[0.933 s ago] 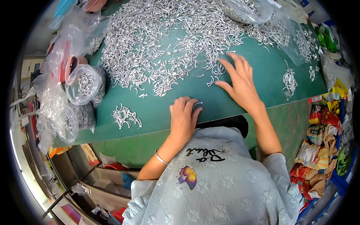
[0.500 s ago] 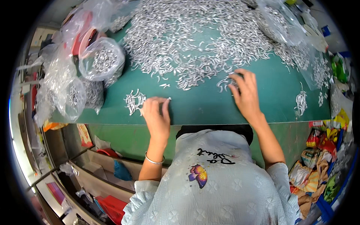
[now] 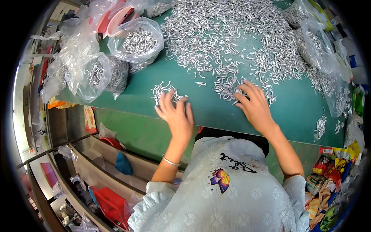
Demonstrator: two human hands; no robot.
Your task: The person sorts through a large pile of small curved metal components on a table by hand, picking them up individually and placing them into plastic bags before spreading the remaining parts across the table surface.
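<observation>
Many small curved silver metal pieces [image 3: 224, 42] cover the far part of the green table [image 3: 208, 110] in a wide, loose heap. My left hand [image 3: 177, 118] has its fingers spread and reaches into a small separate pile of the same pieces [image 3: 163, 89]. At the heap's near edge, my right hand [image 3: 255, 106] rests with bent fingers on some pieces [image 3: 227, 87]. Its thumb and forefinger stay apart, with loose pieces lying between and around them. Whether a single piece is under the fingertips is hidden.
Clear plastic bags filled with pieces [image 3: 139, 40] stand at the left, beside a pink basket [image 3: 119, 21]. More bags [image 3: 315, 46] lie at the far right. A small cluster of pieces [image 3: 320, 127] sits near the right edge. Below left are drawers with a red basket [image 3: 112, 207].
The view has shifted, so the table appears tilted. My left hand has opened its fingers over the small pile. My right hand is now among more pieces at the heap's edge.
</observation>
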